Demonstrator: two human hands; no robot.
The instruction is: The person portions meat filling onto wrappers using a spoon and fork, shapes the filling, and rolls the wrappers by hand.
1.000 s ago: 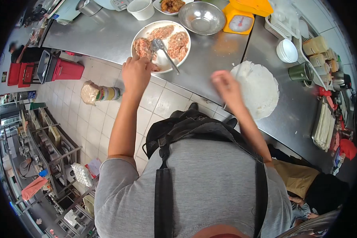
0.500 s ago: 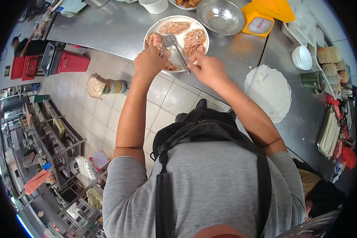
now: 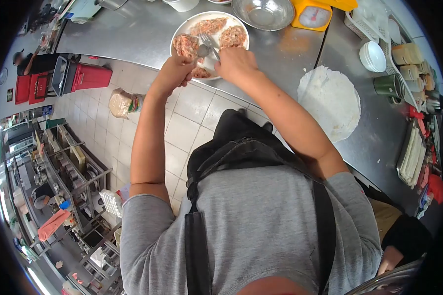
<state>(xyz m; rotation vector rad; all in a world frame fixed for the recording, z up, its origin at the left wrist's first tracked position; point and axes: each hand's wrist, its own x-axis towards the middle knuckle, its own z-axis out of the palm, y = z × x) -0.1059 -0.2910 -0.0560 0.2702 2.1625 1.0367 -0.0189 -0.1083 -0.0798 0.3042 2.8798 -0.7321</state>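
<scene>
In the head view, the clearest change is at the right hand (image 3: pixel 237 64). Half a second ago its fingers were only at the end of the fork's handle; now they are closed around the handle, and the fork (image 3: pixel 209 43) points from them up and to the left, over the middle of the plate. The left hand (image 3: pixel 175 73) is at the near edge of the white plate (image 3: pixel 237 23), to the left of the right hand, with its fingers curled. A spoon (image 3: pixel 203 50) lies just above its fingertips, close to the fork, and its handle seems to run towards them. Whether the left hand really pinches this handle, one cannot tell.

The raw minced meat is on the plate in four portions: one (image 3: pixel 185 45) directly above the left hand, one (image 3: pixel 232 37) directly above the right hand, one (image 3: pixel 209 25) beyond the fork's tines, and a smaller one (image 3: pixel 201 73) between the two hands. As a judgement, the firmer hold on the fork means that the work with the meat now passes through the utensil, at least on the right side. The round white dough sheet (image 3: pixel 330 103) lies well to the right of both hands, on the steel worktop (image 3: pixel 280 61), and neither hand touches it.
</scene>
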